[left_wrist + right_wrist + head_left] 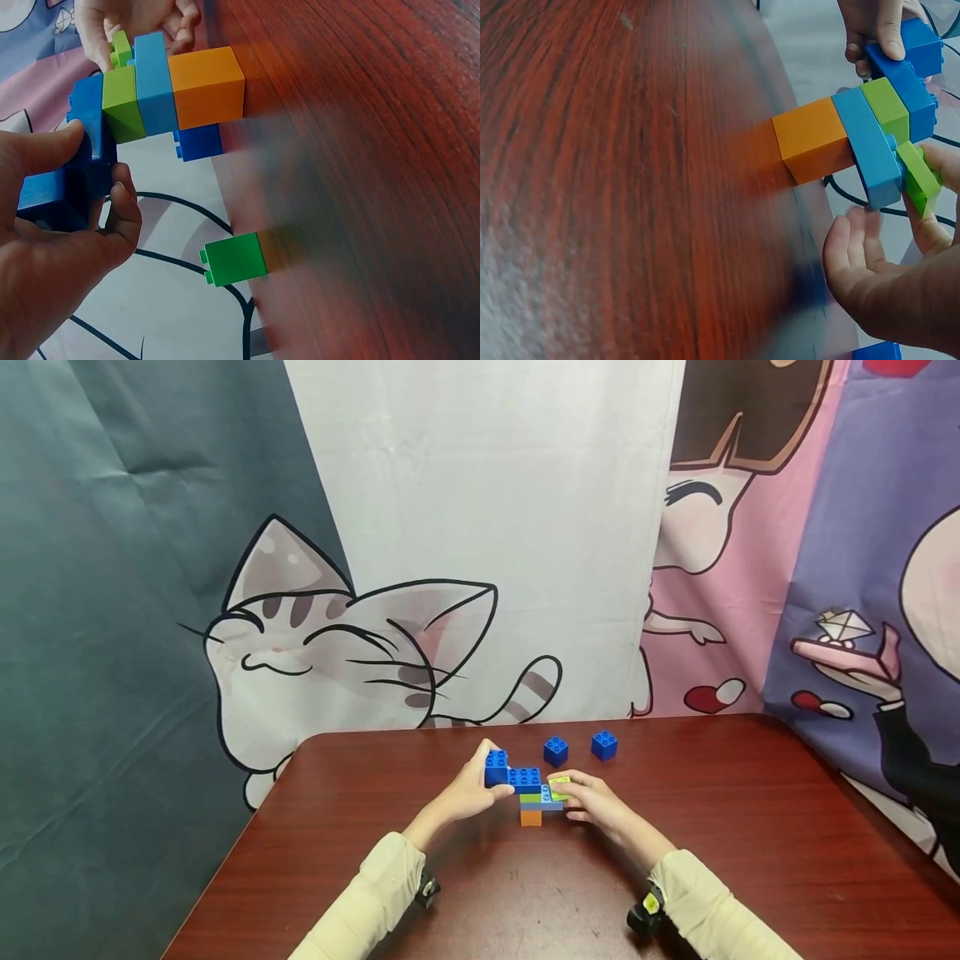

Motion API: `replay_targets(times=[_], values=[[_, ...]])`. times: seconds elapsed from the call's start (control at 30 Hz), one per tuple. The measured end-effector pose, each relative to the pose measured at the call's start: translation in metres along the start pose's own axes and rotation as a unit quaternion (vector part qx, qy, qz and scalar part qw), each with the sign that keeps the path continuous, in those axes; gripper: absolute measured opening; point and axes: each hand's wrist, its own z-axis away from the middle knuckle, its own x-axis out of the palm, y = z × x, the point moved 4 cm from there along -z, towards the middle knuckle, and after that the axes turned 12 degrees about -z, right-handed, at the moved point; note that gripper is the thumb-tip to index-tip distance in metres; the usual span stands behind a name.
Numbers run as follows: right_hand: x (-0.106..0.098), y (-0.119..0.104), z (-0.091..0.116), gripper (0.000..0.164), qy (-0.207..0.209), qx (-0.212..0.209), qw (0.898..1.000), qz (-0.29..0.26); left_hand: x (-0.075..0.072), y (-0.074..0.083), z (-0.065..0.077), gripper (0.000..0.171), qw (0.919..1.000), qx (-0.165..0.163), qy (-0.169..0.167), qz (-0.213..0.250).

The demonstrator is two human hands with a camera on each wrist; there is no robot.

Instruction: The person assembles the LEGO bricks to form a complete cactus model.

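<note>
A small stack of toy bricks stands on the table: an orange brick (531,818) at the bottom, a light blue brick (867,148) over it, then a lime green brick (123,105). A long dark blue brick (525,779) tops these and reaches left, with another blue brick (496,767) raised on its left end. My left hand (468,789) grips the dark blue bricks at that end. With thumb and fingers my right hand (603,810) pinches a thin lime brick (919,180) at the light blue brick's studded right end; whether it is seated, I cannot tell.
Two loose blue bricks, one nearer the middle (556,750) and one farther right (604,745), sit behind the stack. A green brick (236,259) stands on the table in the left wrist view. A printed cloth (487,527) hangs behind the table (750,843).
</note>
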Motion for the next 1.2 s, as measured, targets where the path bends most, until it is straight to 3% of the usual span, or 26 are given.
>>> replay_targets(times=[0.43,1.2], values=[[0.0044,-0.0006,0.0045,0.051,-0.031,-0.015,0.998,-0.057,-0.0002,0.0004,0.0004,0.048,1.0000,-0.002,0.001,-0.001],[0.0028,0.0003,0.0048,0.042,-0.031,-0.052,0.997,-0.038,-0.0004,0.0007,0.0001,0.047,1.0000,0.000,-0.001,0.001]])
